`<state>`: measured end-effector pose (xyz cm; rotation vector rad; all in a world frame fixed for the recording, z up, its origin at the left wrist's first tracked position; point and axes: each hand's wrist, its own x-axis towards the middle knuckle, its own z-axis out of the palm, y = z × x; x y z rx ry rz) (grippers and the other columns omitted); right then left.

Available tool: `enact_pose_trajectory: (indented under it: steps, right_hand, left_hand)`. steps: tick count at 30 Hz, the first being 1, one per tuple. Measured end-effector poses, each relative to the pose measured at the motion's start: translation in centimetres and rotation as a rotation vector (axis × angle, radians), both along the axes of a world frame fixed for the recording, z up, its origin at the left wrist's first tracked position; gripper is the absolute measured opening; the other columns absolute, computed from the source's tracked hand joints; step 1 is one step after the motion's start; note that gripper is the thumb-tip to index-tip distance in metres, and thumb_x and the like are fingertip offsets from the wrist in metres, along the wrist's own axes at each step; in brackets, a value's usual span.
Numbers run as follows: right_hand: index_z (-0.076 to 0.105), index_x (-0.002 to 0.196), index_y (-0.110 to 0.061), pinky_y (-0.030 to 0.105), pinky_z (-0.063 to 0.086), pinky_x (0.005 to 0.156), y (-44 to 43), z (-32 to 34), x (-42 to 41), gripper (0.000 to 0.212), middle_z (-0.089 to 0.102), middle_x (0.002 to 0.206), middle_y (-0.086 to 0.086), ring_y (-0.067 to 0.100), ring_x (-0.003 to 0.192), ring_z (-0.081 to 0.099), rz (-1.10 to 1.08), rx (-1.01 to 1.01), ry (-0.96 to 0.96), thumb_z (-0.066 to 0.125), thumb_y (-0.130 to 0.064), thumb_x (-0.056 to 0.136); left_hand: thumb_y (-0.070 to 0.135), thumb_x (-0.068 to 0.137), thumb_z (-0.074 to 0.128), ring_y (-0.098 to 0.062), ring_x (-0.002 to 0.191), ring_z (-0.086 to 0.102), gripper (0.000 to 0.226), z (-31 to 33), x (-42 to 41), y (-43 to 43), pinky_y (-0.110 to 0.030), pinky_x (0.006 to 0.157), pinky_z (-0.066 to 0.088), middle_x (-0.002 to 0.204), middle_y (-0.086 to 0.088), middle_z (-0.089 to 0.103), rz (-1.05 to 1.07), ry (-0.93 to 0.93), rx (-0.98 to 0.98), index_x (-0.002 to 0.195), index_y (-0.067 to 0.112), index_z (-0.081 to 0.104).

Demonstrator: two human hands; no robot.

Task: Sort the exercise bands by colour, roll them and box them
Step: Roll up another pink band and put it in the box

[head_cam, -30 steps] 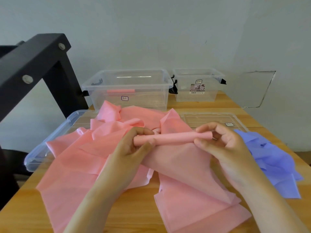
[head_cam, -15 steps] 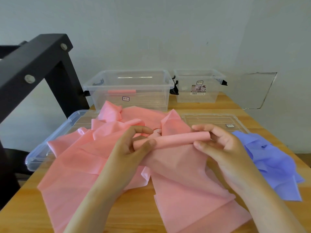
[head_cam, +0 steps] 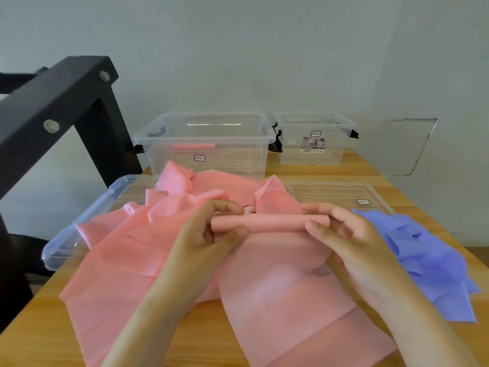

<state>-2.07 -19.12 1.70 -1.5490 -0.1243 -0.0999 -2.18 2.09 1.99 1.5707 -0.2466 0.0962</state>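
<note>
I see left hand [head_cam: 209, 231] and right hand [head_cam: 344, 239] pinching the ends of the part-rolled pink rubber band [head_cam: 272, 222], mid-table. One rolled pink band [head_cam: 193, 147] sits in the large clear plastic box [head_cam: 206, 165]; crumpled purple bands [head_cam: 423, 255] not yet rolled.

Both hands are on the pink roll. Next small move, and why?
Probably turn the roll another wrap toward you: the left hand and right hand pinch its ends, and much of the pink band lies flat, unrolled below it. Too early for the box.
</note>
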Motion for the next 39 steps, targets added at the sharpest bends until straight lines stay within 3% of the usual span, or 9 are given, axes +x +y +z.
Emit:
enact_pose_trajectory:
  steps: [5,10,13,18,22,26,30,35,39]
  right_hand:
    - [0.074,0.084,-0.032,0.019,0.05,0.073,-0.13,0.02,0.17,0.023,0.074,0.09,-0.007,0.005,0.082,0.064,-0.03,-0.019,-0.094,0.074,-0.009,0.08]
    - [0.073,0.095,-0.031,0.038,0.048,0.065,0.02,0.23,-0.15,0.029,0.072,0.088,-0.005,0.015,0.08,0.063,0.051,0.018,-0.008,0.081,-0.02,0.069]
    - [0.074,0.092,-0.031,0.025,0.047,0.065,0.08,0.16,-0.17,0.025,0.07,0.081,-0.006,0.011,0.076,0.063,0.068,0.003,0.004,0.083,-0.028,0.068]
    - [0.074,0.082,-0.029,0.011,0.045,0.06,0.29,0.39,-0.27,0.023,0.07,0.077,-0.009,0.001,0.068,0.061,-0.024,0.007,-0.104,0.071,-0.006,0.08]
    - [0.073,0.089,-0.03,0.014,0.049,0.07,0.35,0.52,-0.37,0.029,0.073,0.088,-0.006,0.006,0.08,0.065,0.006,0.003,-0.134,0.068,-0.002,0.082]
    - [0.073,0.092,-0.031,0.016,0.048,0.067,0.43,0.44,-0.36,0.021,0.071,0.083,-0.007,0.007,0.077,0.065,0.038,0.005,-0.047,0.074,-0.027,0.071]
    - [0.073,0.084,-0.032,0.016,0.047,0.069,0.32,0.53,-0.29,0.028,0.071,0.081,-0.009,0.004,0.075,0.062,-0.05,-0.013,-0.124,0.072,-0.004,0.081]
    - [0.073,0.089,-0.033,0.019,0.05,0.074,0.24,0.53,-0.32,0.03,0.07,0.089,-0.007,0.009,0.085,0.063,0.047,0.039,-0.124,0.076,-0.007,0.074]
    - [0.073,0.087,-0.032,0.016,0.049,0.07,0.32,0.56,-0.26,0.02,0.07,0.083,-0.008,0.007,0.081,0.063,0.056,0.028,-0.075,0.073,-0.022,0.07]
  left_hand:
    - [0.045,0.082,0.067,-0.01,0.093,0.062,0.027,-0.63,0.01,0.41,-0.03,0.08,0.047,0.107,0.018,0.068,0.01,0.068,0.105,0.107,0.036,0.063]
    - [0.019,0.079,0.075,-0.01,0.078,0.064,0.031,-0.2,0.11,0.12,-0.021,0.065,0.052,0.094,-0.007,0.071,0.093,-0.038,-0.066,0.107,0.022,0.061]
    - [0.014,0.069,0.078,-0.01,0.083,0.067,0.044,0.01,0.2,0.16,-0.02,0.065,0.054,0.094,-0.001,0.072,0.092,-0.045,-0.18,0.108,0.015,0.058]
    - [0.045,0.088,0.064,-0.007,0.081,0.057,0.019,-0.42,0.08,0.29,-0.026,0.069,0.042,0.094,0.015,0.066,0.061,0.088,0.004,0.101,0.03,0.063]
    - [0.025,0.093,0.057,0.0,0.067,0.053,0.01,-0.32,0.05,0.18,-0.013,0.055,0.04,0.08,0.016,0.063,0.057,0.002,-0.005,0.096,0.017,0.061]
    - [0.023,0.084,0.071,-0.005,0.083,0.06,0.021,-0.19,0.2,0.4,-0.017,0.065,0.046,0.1,0.016,0.069,0.003,0.02,-0.07,0.101,0.018,0.061]
    - [0.055,0.077,0.063,-0.011,0.08,0.052,0.035,-0.75,0.2,0.72,-0.031,0.074,0.04,0.089,0.015,0.062,-0.039,0.095,0.075,0.104,0.033,0.064]
    - [0.016,0.088,0.065,0.0,0.071,0.059,0.012,-0.28,0.08,0.37,-0.012,0.058,0.043,0.081,0.012,0.066,-0.02,0.01,-0.015,0.098,0.014,0.062]
    - [-0.002,0.086,0.064,0.004,0.091,0.064,0.017,-0.31,0.23,0.52,-0.008,0.068,0.045,0.091,0.011,0.068,-0.037,-0.017,-0.067,0.097,0.01,0.059]
